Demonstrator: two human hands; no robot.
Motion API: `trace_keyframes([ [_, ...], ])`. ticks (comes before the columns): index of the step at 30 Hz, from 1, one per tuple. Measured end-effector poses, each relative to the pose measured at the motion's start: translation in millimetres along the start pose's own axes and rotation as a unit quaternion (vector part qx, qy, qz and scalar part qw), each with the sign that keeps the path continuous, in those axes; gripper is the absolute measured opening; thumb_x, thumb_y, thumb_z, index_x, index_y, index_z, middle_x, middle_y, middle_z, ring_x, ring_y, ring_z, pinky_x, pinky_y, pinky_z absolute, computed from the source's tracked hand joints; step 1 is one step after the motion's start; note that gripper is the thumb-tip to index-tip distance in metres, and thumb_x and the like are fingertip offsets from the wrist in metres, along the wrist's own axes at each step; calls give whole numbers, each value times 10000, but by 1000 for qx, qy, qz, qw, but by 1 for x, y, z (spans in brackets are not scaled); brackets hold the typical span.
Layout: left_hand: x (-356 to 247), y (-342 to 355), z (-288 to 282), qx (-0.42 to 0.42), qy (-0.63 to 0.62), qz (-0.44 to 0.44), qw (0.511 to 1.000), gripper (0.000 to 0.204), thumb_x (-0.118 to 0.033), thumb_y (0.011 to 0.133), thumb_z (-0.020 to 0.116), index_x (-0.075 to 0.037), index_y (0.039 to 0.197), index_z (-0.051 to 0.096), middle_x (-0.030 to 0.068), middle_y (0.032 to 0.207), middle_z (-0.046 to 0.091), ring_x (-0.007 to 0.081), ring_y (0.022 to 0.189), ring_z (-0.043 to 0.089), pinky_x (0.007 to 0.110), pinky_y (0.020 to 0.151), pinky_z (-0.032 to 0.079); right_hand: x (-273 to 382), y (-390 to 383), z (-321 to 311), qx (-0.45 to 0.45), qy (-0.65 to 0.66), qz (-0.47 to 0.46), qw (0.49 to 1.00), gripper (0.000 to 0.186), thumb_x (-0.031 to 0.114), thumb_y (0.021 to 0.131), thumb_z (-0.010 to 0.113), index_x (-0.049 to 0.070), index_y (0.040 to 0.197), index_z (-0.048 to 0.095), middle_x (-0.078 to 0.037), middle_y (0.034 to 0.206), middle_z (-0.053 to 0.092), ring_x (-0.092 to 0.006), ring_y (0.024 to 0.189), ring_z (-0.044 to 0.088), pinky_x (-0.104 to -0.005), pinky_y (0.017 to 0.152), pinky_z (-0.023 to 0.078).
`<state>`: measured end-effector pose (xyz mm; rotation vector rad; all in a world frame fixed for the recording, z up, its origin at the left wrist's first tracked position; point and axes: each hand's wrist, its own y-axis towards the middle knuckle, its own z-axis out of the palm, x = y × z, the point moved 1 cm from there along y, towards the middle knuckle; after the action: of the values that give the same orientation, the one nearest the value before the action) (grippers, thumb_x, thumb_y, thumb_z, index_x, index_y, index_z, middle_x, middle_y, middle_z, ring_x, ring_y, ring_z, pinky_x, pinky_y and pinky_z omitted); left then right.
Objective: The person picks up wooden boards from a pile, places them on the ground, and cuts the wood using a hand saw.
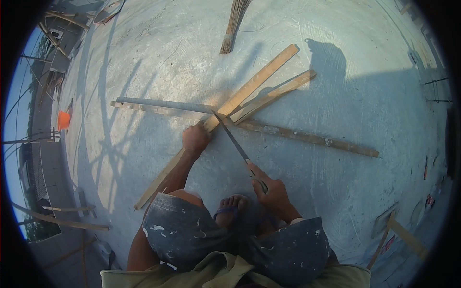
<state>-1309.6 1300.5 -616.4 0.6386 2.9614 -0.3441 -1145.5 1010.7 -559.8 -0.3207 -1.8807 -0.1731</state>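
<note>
My right hand (270,188) is closed around the handle of a handsaw. The saw's narrow blade (235,141) slants up and left, its tip lying against a long wooden plank (261,74). My left hand (196,138) grips that plank just left of the blade. The plank runs diagonally from the upper right to the lower left, across a darker timber (312,138) that lies crosswise on the floor. A shorter wooden piece (273,97) rests beside the plank on its right, one end against the crossing point.
On the concrete floor (355,192), a stick broom (233,29) lies at the far side. An orange bucket (63,120) stands at the left near a low wall. Curved wooden strips (72,223) are at the lower left, and a board (408,237) at the lower right.
</note>
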Motion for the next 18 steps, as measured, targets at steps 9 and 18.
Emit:
trace_keyframes([
  [9,-7,5,16,21,-19,-8,1000,413,-389,858,748,-72,1123,738,212,880,771,405,851,762,513,789,601,0,97,15,25,-13,37,999,549,265,1000,619,286,1544,551,-215,1022,761,-465,848,718,-484,820,594],
  [18,-14,-3,-2,-19,4,-12,1000,396,-392,881,737,-61,1097,716,214,883,772,393,845,767,506,784,601,6,42,2,1,-9,29,1000,541,288,1007,613,268,1544,556,-236,982,749,-467,819,719,-499,793,592],
])
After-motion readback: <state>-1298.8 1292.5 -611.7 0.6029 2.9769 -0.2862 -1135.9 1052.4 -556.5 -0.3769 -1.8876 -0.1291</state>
